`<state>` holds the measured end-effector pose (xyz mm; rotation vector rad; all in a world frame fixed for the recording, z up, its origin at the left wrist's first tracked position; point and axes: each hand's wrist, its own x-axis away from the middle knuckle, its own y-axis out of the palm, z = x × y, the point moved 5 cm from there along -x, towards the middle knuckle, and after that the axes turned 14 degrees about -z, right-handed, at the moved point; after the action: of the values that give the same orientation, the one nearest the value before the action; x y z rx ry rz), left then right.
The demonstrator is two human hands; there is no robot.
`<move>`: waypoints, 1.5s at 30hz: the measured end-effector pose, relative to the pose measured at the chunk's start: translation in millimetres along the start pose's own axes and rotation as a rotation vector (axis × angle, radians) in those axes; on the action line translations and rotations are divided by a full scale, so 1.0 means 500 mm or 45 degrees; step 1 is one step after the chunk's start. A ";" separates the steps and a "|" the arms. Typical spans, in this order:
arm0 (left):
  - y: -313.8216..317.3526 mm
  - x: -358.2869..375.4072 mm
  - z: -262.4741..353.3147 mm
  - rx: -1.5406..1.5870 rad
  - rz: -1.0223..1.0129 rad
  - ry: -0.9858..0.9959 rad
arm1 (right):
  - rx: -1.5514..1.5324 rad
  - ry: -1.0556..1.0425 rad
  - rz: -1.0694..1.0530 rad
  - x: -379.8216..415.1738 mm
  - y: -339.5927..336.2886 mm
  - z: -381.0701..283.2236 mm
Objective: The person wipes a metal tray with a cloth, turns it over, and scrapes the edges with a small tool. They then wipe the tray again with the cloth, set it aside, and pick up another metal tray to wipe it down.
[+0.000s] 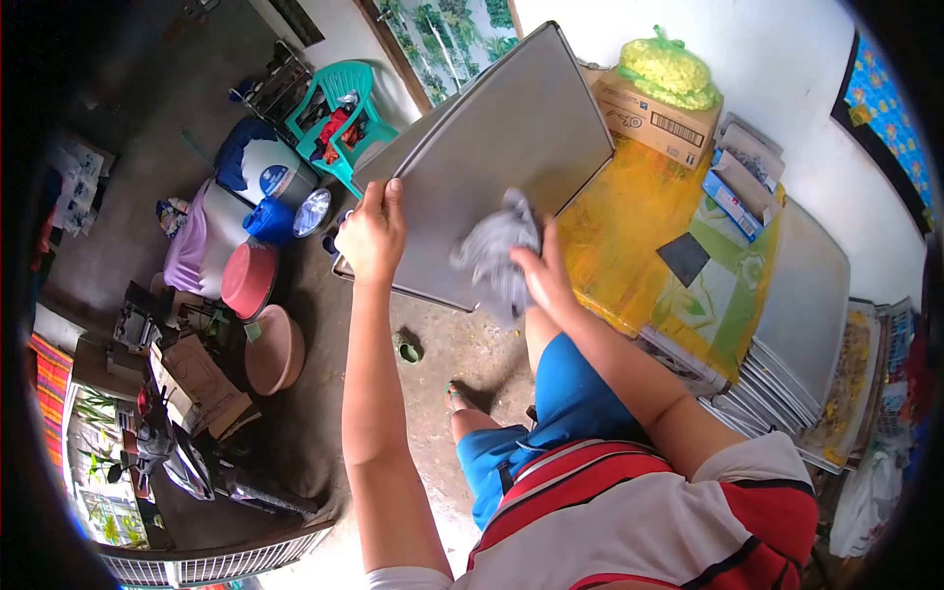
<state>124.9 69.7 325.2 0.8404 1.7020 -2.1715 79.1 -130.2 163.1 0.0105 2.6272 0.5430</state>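
Observation:
A large grey metal tray [511,128] with a raised rim stands tilted up in front of me. My left hand [372,234] is closed around its near left edge, thumb on the rim. In my right hand [544,273] is a crumpled grey cloth [501,251], held against or close over the lower part of the tray's face. The fingers of this hand are partly hidden behind the cloth.
To the right, a table with a yellow cover [619,231] bears a cardboard box [654,120], a bag of yellow pieces [669,74], an opened blue box [737,202] and a dark square [682,258]. Stacked trays [772,383] lie nearby. Basins [275,349] and a green chair [344,84] stand left.

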 end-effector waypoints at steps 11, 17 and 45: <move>-0.023 0.029 0.048 -0.179 0.077 0.022 | 1.592 -0.555 0.057 -0.245 0.116 -0.080; -0.016 0.068 0.015 -0.096 0.171 -0.053 | 1.210 -0.164 0.668 -0.400 -0.126 -0.149; -0.164 -0.058 0.026 0.037 0.181 -0.560 | 0.019 0.940 0.124 0.082 0.168 0.301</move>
<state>100.9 76.2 409.4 0.4291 1.3545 -2.0938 100.8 7.4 53.6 -0.0710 3.3622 0.6533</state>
